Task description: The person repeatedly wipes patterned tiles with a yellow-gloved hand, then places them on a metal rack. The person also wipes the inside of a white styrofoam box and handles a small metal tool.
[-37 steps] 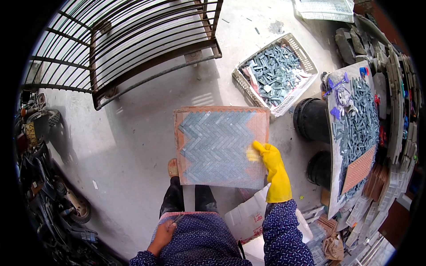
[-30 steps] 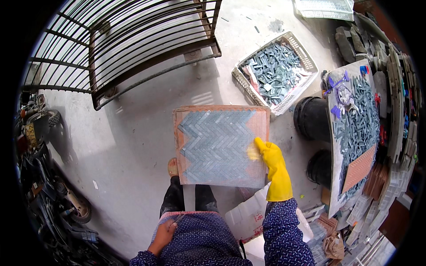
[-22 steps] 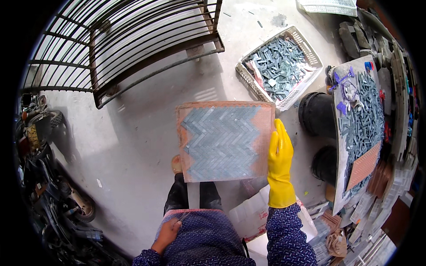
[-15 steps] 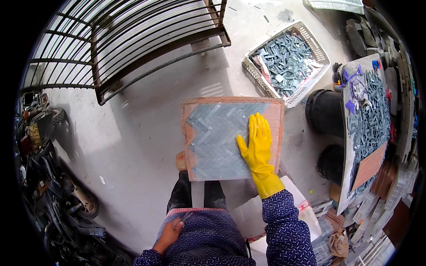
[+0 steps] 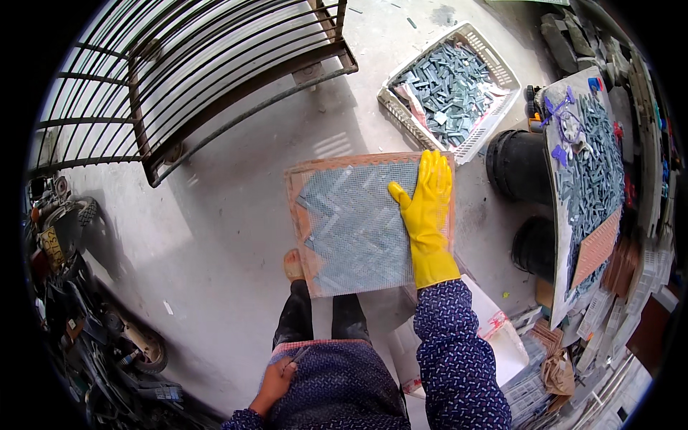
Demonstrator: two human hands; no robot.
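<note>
My right hand (image 5: 428, 222), in a yellow rubber glove, lies flat with its fingers stretched out on the right part of a mesh sheet (image 5: 351, 222). Under this mesh, grey-blue strip tiles show in a zigzag pattern, set in an orange-brown tray (image 5: 292, 208) whose toothed rim sticks out around them. My left hand (image 5: 276, 380) is bare and rests closed against my apron (image 5: 337, 380), low in the view. Between its thumb and fingers is a thin two-pronged metal tool (image 5: 298, 354), like tweezers; its lower part is hidden.
A white plastic crate (image 5: 494, 132) full of loose grey strips stands beyond the tray. To the right, a board (image 5: 562, 236) bears more strips and an orange-brown tray (image 5: 596, 247), beside black buckets (image 5: 519, 165). A rusty metal rack (image 5: 244, 118) stands far left, motorbikes (image 5: 107, 330) at the left edge.
My right hand has slid away from me and slightly right across the mesh, toward the tray's far right corner. My left hand keeps its hold at the apron. The view has shifted a little.
</note>
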